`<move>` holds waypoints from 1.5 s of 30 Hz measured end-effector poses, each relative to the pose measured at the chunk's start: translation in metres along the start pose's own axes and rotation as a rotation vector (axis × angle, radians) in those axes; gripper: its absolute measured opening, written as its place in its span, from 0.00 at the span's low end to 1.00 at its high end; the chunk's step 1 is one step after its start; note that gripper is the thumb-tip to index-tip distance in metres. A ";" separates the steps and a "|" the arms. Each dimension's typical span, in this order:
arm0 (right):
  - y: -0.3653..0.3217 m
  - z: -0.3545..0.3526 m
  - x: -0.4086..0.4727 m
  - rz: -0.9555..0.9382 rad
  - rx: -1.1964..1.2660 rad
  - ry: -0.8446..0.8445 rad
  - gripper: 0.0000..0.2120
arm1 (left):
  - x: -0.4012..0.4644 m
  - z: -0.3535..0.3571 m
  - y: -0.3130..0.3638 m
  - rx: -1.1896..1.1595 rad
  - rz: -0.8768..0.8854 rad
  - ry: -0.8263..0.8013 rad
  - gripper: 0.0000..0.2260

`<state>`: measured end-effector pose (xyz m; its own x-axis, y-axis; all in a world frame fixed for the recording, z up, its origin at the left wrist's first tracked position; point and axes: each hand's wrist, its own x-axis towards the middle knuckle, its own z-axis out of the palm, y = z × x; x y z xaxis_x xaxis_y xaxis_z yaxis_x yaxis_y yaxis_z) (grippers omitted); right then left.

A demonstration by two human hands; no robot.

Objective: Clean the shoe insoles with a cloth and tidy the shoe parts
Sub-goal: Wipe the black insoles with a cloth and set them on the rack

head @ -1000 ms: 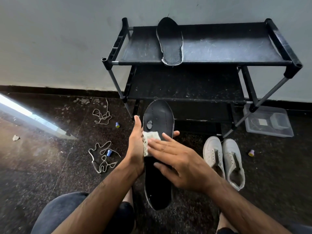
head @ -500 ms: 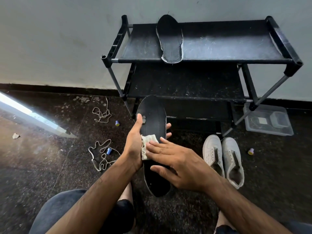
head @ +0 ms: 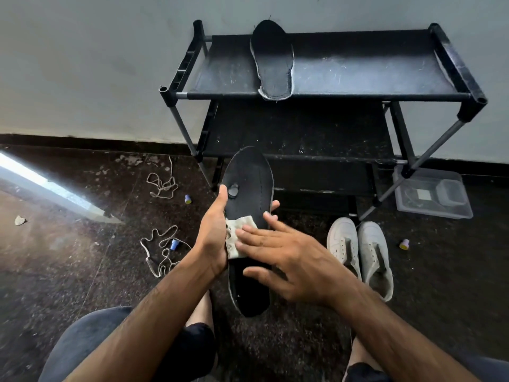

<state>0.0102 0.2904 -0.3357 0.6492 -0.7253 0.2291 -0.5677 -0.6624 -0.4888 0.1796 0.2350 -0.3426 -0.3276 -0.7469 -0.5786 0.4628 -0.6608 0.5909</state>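
My left hand point(head: 213, 238) grips a black insole point(head: 249, 183) by its left edge, thumb on top and fingertips showing past the right edge. The insole has a small worn hole near the thumb. My right hand point(head: 286, 257) presses a small off-white cloth point(head: 238, 234) flat onto the middle of the insole with straight fingers. A second black insole point(head: 274, 60) lies on the top shelf of the black shoe rack point(head: 358, 70). A pair of white shoes point(head: 360, 252) stands on the floor to the right.
Two loose shoelaces point(head: 162, 186) point(head: 159, 248) lie on the dark floor at left, with small blue-and-yellow caps near them. A clear plastic container point(head: 432, 197) sits by the rack's right leg. My knees fill the bottom of the view.
The insole has shifted slightly up and away, and my right hand with the cloth has slid along its surface. The left hand's grip stays the same.
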 end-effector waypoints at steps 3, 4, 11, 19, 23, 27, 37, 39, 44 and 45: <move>0.014 -0.003 0.003 0.172 -0.193 0.035 0.30 | -0.004 0.007 -0.006 0.018 -0.036 -0.039 0.32; 0.019 -0.004 0.003 0.244 -0.236 0.023 0.33 | -0.007 0.011 -0.008 0.044 -0.041 -0.046 0.29; 0.007 -0.001 0.000 0.223 0.025 0.030 0.33 | -0.007 0.009 -0.013 0.003 -0.122 -0.108 0.40; 0.003 -0.001 0.003 0.198 -0.066 -0.004 0.32 | -0.006 0.008 -0.017 -0.032 -0.090 -0.187 0.44; 0.004 0.001 0.003 0.261 0.027 -0.082 0.37 | -0.004 0.012 -0.020 0.018 -0.050 -0.104 0.40; -0.014 -0.002 0.002 0.073 0.133 -0.127 0.32 | -0.002 0.002 -0.001 -0.067 -0.047 -0.118 0.43; 0.015 -0.005 -0.002 0.276 -0.137 -0.034 0.37 | -0.006 0.013 -0.014 -0.021 -0.091 -0.150 0.33; 0.001 -0.001 -0.002 0.145 -0.054 -0.046 0.33 | -0.003 0.006 -0.009 -0.074 -0.077 -0.106 0.36; -0.005 -0.001 0.002 0.023 0.001 -0.034 0.27 | 0.000 -0.001 -0.003 -0.150 -0.017 -0.058 0.35; 0.001 -0.004 0.002 0.069 -0.049 -0.019 0.28 | -0.002 0.002 -0.006 -0.128 -0.027 -0.065 0.35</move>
<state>0.0089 0.2872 -0.3328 0.6170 -0.7660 0.1804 -0.6350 -0.6200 -0.4609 0.1758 0.2402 -0.3432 -0.3923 -0.7348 -0.5533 0.5530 -0.6691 0.4965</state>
